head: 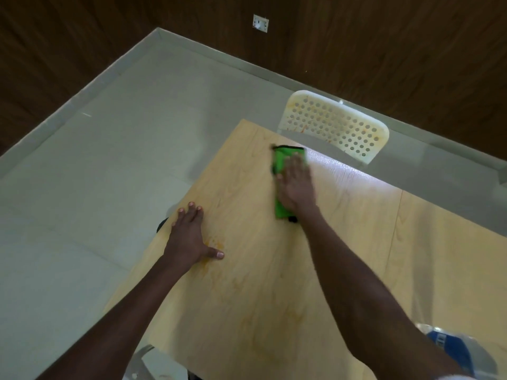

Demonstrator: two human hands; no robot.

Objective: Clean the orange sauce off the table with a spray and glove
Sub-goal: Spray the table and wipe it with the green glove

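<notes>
Right hand (296, 185) flat, fingers straight, no closed grip, pressing green glove (282, 171) onto bench (274, 270). Left hand (189, 237) flat, splayed; orange sauce (215, 242) smeared beside its thumb.

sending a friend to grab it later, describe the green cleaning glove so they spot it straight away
Start at the light wooden table and look toward its far edge, just before the white perforated chair. The green glove lies flat there under the right hand. It is the only bright green thing, trimmed in black at both ends.
</notes>
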